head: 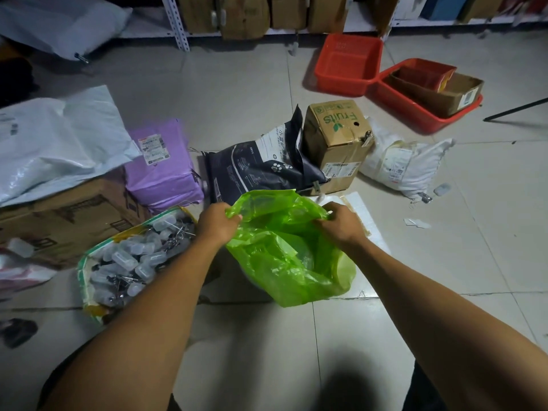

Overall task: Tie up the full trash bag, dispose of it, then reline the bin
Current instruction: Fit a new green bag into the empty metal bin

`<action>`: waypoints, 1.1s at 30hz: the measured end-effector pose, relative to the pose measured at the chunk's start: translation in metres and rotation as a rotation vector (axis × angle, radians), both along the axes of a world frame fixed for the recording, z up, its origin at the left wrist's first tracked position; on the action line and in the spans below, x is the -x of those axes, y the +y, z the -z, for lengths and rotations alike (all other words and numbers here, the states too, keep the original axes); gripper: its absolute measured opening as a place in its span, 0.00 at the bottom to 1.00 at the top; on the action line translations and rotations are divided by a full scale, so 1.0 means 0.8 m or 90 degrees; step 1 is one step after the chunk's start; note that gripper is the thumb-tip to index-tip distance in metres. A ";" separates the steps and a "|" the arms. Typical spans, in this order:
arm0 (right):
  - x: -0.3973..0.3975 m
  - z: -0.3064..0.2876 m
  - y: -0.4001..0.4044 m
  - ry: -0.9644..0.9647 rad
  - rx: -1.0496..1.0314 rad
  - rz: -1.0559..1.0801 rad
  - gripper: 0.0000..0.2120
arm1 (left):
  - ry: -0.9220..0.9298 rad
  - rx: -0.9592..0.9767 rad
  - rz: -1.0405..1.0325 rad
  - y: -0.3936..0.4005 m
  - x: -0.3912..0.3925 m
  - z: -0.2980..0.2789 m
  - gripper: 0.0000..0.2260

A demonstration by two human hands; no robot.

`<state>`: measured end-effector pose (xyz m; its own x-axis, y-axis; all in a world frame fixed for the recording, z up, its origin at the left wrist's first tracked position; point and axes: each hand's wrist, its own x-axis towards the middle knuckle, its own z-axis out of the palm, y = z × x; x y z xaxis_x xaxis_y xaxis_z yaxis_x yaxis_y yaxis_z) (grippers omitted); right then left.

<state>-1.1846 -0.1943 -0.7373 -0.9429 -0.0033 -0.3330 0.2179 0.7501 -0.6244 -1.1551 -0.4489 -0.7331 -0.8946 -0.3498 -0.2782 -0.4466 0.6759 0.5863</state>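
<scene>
A translucent green trash bag sits low on the tiled floor in the middle of the view, its mouth pulled wide open. Both bare forearms reach down to it. The left hand grips the bag's left rim with curled fingers, and the right hand pinches the right rim — the plastic bunches up under each grasp.

Just left of the bag lies an open sack of small clear plastic containers. Beyond it sit a purple parcel and a white woven sack resting on a cardboard box. Behind the bag lie a dark pet-food bag and a "Fruits" carton, touching each other. Farther back to the right — two red plastic baskets near the shelving.
</scene>
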 end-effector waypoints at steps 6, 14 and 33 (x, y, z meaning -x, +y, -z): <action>-0.008 0.014 0.007 -0.087 -0.174 -0.037 0.23 | 0.006 -0.023 -0.028 0.001 -0.007 0.024 0.10; -0.016 -0.001 -0.033 -0.070 -0.002 -0.023 0.13 | 0.027 -0.135 0.021 -0.001 -0.018 0.020 0.19; -0.009 0.067 -0.063 -0.159 0.012 -0.173 0.18 | -0.119 -0.005 0.200 -0.007 -0.039 0.042 0.53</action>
